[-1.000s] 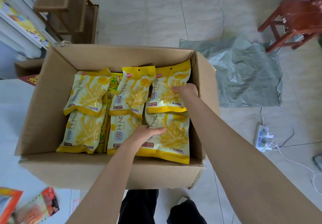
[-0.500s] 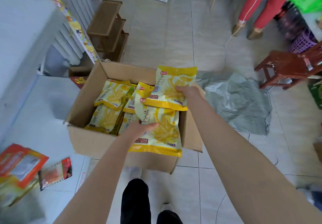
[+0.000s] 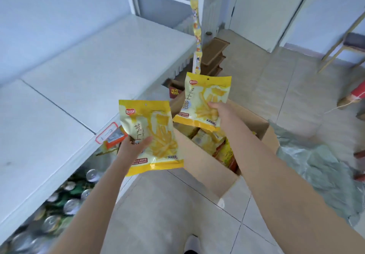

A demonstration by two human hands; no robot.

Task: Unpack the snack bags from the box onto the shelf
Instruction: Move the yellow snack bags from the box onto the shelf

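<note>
My left hand (image 3: 133,148) grips a yellow snack bag (image 3: 152,133) by its lower left, held upright above the floor beside the shelf. My right hand (image 3: 218,110) grips a second yellow snack bag (image 3: 205,99), held above the open cardboard box (image 3: 207,167). More yellow bags (image 3: 213,141) lie inside the box. The white shelf top (image 3: 83,80) stretches to the left of both hands.
Several drink cans (image 3: 65,198) fill the level under the shelf top. A strip of snack packets (image 3: 197,36) hangs at the shelf's far end, with brown stools (image 3: 214,54) behind. Grey plastic sheeting (image 3: 320,172) lies on the floor at right.
Both hands have lifted their bags out of the box and up. My view has swung left toward the shelf, so the box now sits lower right.
</note>
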